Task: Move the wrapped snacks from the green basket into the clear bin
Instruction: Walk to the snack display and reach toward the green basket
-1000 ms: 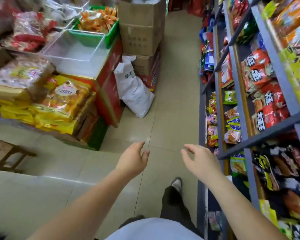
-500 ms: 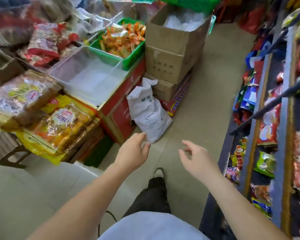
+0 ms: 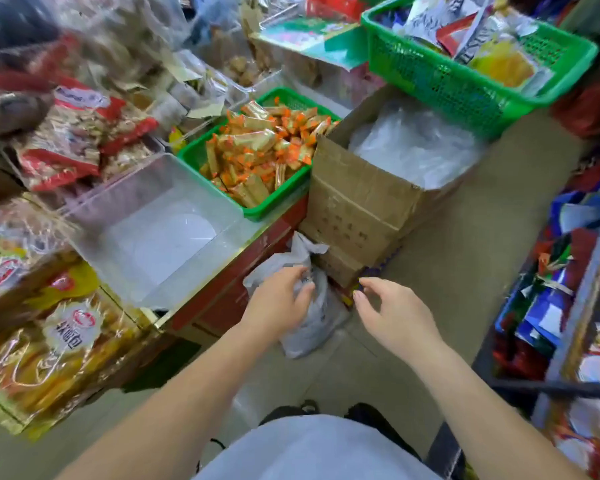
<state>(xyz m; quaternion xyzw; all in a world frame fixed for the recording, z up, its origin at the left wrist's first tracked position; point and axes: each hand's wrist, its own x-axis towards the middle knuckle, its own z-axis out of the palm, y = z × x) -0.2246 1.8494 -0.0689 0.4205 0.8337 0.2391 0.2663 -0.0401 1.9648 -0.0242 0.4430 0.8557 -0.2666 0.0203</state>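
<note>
The person has stepped close. The left hand [image 3: 278,303] and right hand [image 3: 392,313] are half open, holding nothing. Just past the fingers [image 3: 369,284], the wrapped snacks [image 3: 260,150] fill the green basket [image 3: 278,204]; the clear bin [image 3: 198,268] holds none.

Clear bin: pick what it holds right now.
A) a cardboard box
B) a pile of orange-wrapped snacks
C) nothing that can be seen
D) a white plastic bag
C: the clear bin shows only its bare bottom, while the wrapped snacks all lie in the green basket beside it.
</note>
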